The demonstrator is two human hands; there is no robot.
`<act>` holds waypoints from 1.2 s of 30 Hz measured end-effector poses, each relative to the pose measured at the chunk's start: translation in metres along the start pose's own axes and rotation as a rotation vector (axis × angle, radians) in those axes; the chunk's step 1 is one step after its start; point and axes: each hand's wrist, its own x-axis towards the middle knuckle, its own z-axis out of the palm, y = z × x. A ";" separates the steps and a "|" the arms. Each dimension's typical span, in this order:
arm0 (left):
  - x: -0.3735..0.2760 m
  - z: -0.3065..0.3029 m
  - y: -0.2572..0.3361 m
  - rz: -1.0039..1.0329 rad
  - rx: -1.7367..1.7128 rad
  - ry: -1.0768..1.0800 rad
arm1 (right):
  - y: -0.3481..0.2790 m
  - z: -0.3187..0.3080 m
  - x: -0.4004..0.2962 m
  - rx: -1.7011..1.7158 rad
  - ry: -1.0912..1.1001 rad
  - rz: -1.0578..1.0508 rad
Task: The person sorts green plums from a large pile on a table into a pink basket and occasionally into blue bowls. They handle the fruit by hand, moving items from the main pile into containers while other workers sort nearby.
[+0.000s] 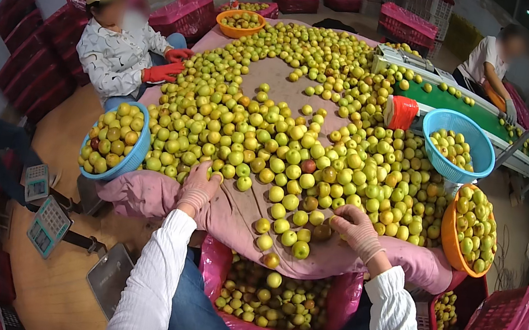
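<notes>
Many round yellow-green fruits, likely jujubes [293,156], lie heaped on a table covered with pink cloth [228,222]. My left hand [200,187], in a thin pale glove, is at the near left edge of the heap, its fingers around a yellow-green fruit that shows partly. My right hand [357,230], gloved alike, rests at the near right of the heap with its fingertips by a fruit; whether it grips one is hidden. Between the hands several loose fruits lie on the cloth. One fruit [273,279] is just below the cloth's edge, above a pink-lined crate [343,304] of fruits between my knees.
Blue baskets [143,144] [483,144] and orange baskets [452,233] [236,33] of fruit stand around the heap. A person in red gloves [115,51] sits left; another [486,60] works by the green conveyor [443,101]. Scales [49,226] and stacked crates [40,64] stand left.
</notes>
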 end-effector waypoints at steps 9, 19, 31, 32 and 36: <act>0.025 0.026 -0.018 -0.062 -0.652 -0.303 | -0.002 0.030 0.021 -0.782 0.141 -0.193; 0.025 0.029 -0.011 -0.033 -0.581 -0.270 | -0.013 0.030 0.035 -0.482 -0.031 0.007; -0.058 0.042 0.088 0.535 -0.311 -0.579 | -0.017 0.048 0.028 -0.621 -0.119 -0.036; -0.063 0.041 0.086 0.545 -0.343 -0.687 | -0.020 0.045 0.027 -0.631 -0.174 0.010; -0.067 0.049 0.065 0.509 -0.404 -1.124 | -0.020 0.059 0.003 -0.634 -0.380 -0.103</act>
